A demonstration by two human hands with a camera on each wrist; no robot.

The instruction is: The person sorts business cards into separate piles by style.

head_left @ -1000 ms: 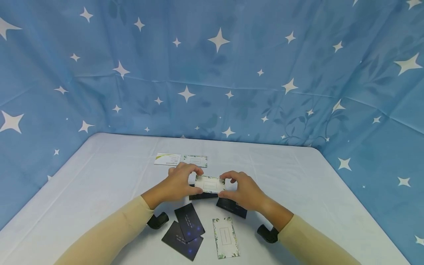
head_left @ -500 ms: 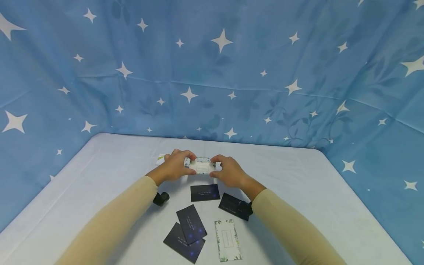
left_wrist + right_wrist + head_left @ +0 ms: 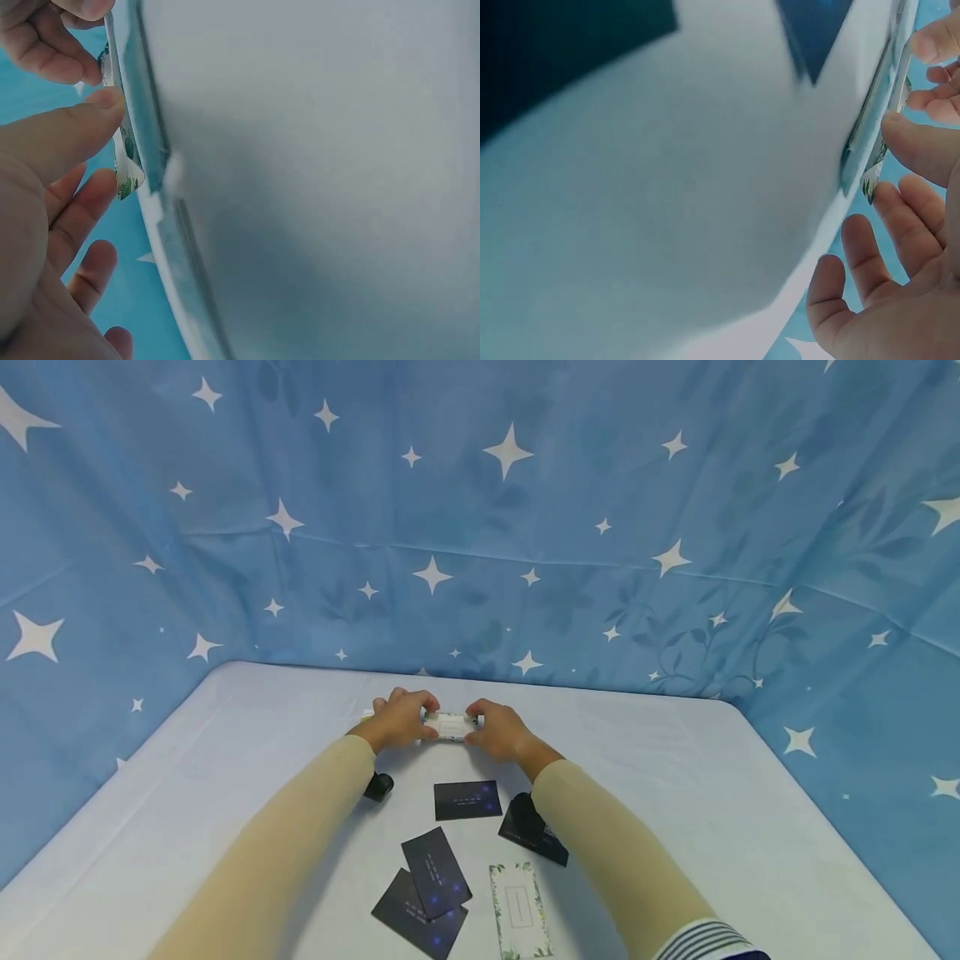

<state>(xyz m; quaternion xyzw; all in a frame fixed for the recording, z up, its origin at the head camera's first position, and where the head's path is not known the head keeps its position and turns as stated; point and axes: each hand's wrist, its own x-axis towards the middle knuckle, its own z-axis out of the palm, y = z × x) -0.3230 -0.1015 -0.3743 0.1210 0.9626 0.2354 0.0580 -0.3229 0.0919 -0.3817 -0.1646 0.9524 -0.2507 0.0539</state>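
Observation:
A white card with a green leaf border (image 3: 452,727) is held by its two ends between my hands, over the far middle of the table. My left hand (image 3: 397,720) pinches its left end between thumb and fingers; my right hand (image 3: 504,729) pinches the right end. In the left wrist view the thumb (image 3: 97,112) presses the card's edge, and the leafy corner (image 3: 129,176) sticks out past it. From the right wrist the card (image 3: 874,172) appears nearly edge-on, just above the table. The cards lying behind it are mostly hidden by the hands.
A black card (image 3: 468,800) lies nearer me, with another black card (image 3: 534,843) partly under the right forearm. Two overlapping black cards (image 3: 435,872) and a leaf-bordered white card (image 3: 521,910) lie at the front. A starry blue curtain (image 3: 480,527) hangs behind the white table (image 3: 637,735).
Both hands have carried the leaf-bordered card away from me, from above the black cards to the far cards. It is lower now, and the black card beneath its former place shows fully.

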